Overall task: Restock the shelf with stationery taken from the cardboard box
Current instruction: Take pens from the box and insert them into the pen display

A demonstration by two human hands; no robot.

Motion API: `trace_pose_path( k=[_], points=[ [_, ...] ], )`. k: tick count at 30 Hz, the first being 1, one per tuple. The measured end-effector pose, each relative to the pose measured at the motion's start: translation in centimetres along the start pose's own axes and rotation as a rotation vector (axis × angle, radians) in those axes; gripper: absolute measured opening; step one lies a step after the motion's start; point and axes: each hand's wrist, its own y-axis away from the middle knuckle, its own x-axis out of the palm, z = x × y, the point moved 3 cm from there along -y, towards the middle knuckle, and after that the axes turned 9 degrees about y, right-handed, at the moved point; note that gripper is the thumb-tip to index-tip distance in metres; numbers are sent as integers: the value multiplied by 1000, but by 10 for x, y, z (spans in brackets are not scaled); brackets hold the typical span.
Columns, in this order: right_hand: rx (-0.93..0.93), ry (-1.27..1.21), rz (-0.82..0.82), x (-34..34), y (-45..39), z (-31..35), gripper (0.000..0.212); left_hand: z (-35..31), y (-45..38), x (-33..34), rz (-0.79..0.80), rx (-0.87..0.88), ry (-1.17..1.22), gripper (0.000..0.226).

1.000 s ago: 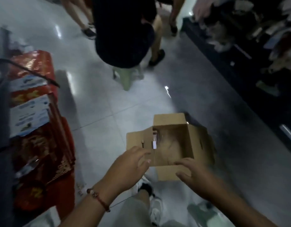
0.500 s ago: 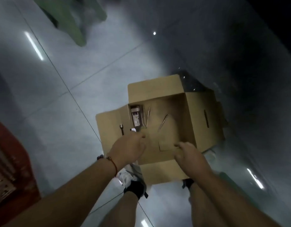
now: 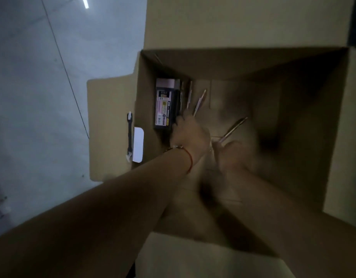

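I look straight down into the open cardboard box (image 3: 243, 63) on the floor. A black and pink stationery pack (image 3: 164, 107) lies against its left wall, with several thin pens (image 3: 189, 93) beside it. My left hand (image 3: 190, 135), a red cord on the wrist, is down in the box next to the pack and grips two pens (image 3: 200, 101) that stick out past its fingers. My right hand (image 3: 231, 155), blurred, is beside it on the box bottom and holds one pen (image 3: 235, 127) that points up and to the right.
The box's left flap (image 3: 109, 127) lies flat and carries a dark handle slot (image 3: 129, 135) and a white label (image 3: 138, 144). The far flap (image 3: 243, 21) and near flap (image 3: 203, 261) are folded out. Grey tiled floor (image 3: 42, 97) lies to the left.
The view has dropped close over the box. Both hands went from the near rim down inside; the left now grips pens by the pack and the right holds a pen.
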Motion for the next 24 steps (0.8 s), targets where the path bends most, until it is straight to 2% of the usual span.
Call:
trace_pose_path(
  k=[4, 8, 11, 14, 17, 20, 24],
  points=[
    [6, -64, 20, 8, -24, 0, 31, -6, -17, 24, -169, -111, -2, 75],
    [-7, -144, 53, 3, -24, -6, 23, 1, -33, 30, -246, -46, -7, 68],
    [17, -220, 42, -5, -23, -15, 29, 4, -44, 26, -171, -29, 95, 41],
    [29, -249, 4, -8, -21, -24, 41, -2, -45, 25, -55, 56, -160, 24],
    [50, -353, 53, -4, -21, -34, 49, -4, -37, 35, 64, 169, -342, 29],
    [76, -425, 114, -20, 3, -30, 37, 5, -9, 37, 222, 134, -121, 27],
    [-17, -531, 153, -63, 60, -22, 23, 3, 55, 10, 378, -64, 522, 15]
  ],
)
